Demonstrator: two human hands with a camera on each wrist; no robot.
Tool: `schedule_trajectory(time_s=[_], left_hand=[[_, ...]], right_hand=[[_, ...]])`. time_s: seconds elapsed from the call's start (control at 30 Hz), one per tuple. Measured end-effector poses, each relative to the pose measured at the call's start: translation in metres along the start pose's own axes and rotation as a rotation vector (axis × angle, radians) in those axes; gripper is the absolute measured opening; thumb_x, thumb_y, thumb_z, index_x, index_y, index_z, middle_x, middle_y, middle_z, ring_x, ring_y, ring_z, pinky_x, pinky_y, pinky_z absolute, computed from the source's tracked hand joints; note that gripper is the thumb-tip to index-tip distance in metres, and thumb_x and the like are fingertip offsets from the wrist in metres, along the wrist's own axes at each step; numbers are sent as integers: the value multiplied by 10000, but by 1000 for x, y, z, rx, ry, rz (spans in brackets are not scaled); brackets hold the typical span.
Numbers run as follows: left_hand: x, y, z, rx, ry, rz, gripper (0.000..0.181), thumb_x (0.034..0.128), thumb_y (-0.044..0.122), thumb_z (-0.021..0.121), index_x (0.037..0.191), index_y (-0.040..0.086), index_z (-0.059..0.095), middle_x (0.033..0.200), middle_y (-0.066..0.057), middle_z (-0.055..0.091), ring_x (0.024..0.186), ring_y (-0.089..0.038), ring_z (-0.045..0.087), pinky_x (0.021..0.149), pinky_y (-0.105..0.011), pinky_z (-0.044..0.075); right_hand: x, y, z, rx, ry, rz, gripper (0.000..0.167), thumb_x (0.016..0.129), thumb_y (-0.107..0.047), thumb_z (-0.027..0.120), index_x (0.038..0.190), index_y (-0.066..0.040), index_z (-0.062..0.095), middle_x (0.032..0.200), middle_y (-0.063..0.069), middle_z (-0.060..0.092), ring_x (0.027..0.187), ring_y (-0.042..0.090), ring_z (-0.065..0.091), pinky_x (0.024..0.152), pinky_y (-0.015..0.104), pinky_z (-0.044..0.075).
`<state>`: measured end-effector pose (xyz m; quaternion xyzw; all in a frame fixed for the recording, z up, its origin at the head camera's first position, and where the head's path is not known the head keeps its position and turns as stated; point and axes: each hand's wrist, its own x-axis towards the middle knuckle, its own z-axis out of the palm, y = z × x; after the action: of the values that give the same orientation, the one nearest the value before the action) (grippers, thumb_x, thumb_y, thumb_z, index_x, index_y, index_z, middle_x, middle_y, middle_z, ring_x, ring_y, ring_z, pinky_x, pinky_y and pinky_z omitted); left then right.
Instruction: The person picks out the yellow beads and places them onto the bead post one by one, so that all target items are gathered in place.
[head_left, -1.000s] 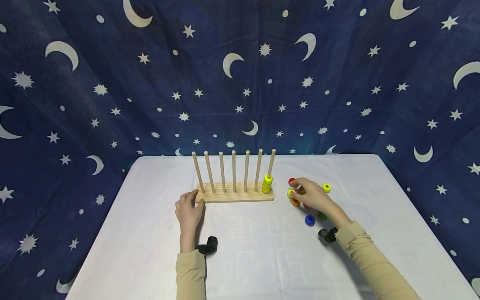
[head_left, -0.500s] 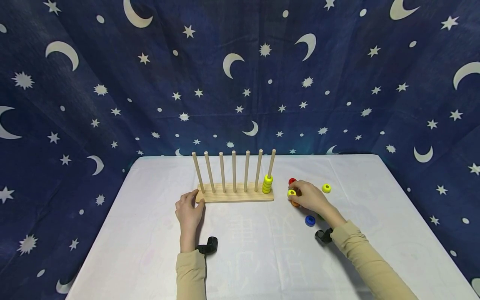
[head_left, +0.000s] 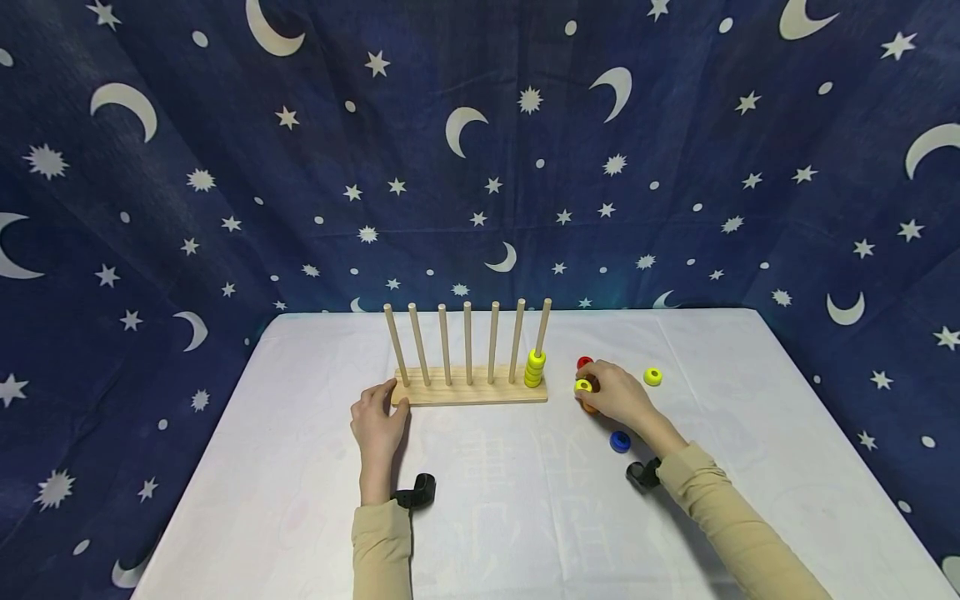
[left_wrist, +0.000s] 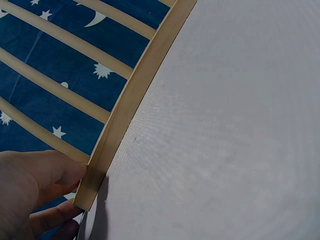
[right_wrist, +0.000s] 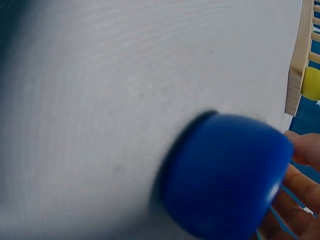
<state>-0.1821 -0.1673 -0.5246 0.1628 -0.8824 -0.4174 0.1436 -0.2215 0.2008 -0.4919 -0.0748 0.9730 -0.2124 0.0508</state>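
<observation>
A wooden peg stand (head_left: 472, 396) with a row of upright pegs sits on the table. Its rightmost peg carries a stack of yellow beads (head_left: 535, 368). My left hand (head_left: 377, 422) grips the left end of its base, as the left wrist view also shows the thumb (left_wrist: 60, 167) against the wood. Right of the stand, my right hand (head_left: 618, 393) pinches a yellow bead (head_left: 583, 387); the fingertips are partly hidden. An orange bead (head_left: 589, 407) peeks out under that hand, and a red bead (head_left: 585, 362) lies just behind it.
Another yellow bead (head_left: 653, 377) lies right of the right hand. A blue bead (head_left: 620, 442) lies in front of it and looms large in the right wrist view. A white cloth (head_left: 480, 517) covers the table, and a starry dark blue curtain (head_left: 420, 233) hangs behind.
My right hand has shifted slightly down and toward me, its fingers closing in around the yellow bead. The green bead is now hidden beneath the arm. My left hand stays put.
</observation>
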Motion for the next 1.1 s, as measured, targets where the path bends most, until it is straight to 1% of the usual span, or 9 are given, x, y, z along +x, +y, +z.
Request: schedule_trajectory(time_s=[0.17,0.43,0.53,0.8,0.97,1.1], left_hand=[[0,1,0,-1,0,-5,444,832,152,662,1251,11,613,1273,-241,558,1239,-417,397,1047,-592,240],[1,1,1,1,-1,-6,446,831,155,667,1252,15,614,1270,-236,562,1242,-415,399,1046,-594,242],[1,1,1,-1,-2,-4,447,829,155,668,1250,15,616,1268,-236,563,1241,-416,399,1042,-594,244],[0,1,0,-4,-4,2,449,829,160,666,1252,17,615,1271,-235,561,1245,-421,398,1041,-595,248],[0,0,-1,-3,2,3,448,828,157,663,1250,15,616,1266,-236,564,1242,-422,399,1041,-596,248],[0,-1,-1,0,4,7,452,827,160,660,1253,17,615,1260,-236,568,1236,-421,403,1035,-591,254]], right_hand=[[1,-2,2,38,-8,13,321,824,-214,723,1099,-61,658,991,85,642,870,217,586,810,421,509],[0,-3,2,49,-5,0,300,830,-191,717,1093,-57,661,1000,85,636,888,217,594,827,432,516],[-1,-3,1,50,5,-11,307,835,-197,713,1105,-59,659,999,80,637,889,214,597,815,425,516],[-5,-5,-1,75,58,-16,323,840,-205,712,1131,-77,653,998,74,627,886,218,610,733,357,524],[-8,-9,-5,98,87,-26,342,845,-189,711,1159,-71,644,1026,85,623,893,227,616,718,340,540],[-11,-12,-8,124,105,-34,349,844,-178,710,1170,-76,637,1061,88,625,888,227,607,731,346,539]])
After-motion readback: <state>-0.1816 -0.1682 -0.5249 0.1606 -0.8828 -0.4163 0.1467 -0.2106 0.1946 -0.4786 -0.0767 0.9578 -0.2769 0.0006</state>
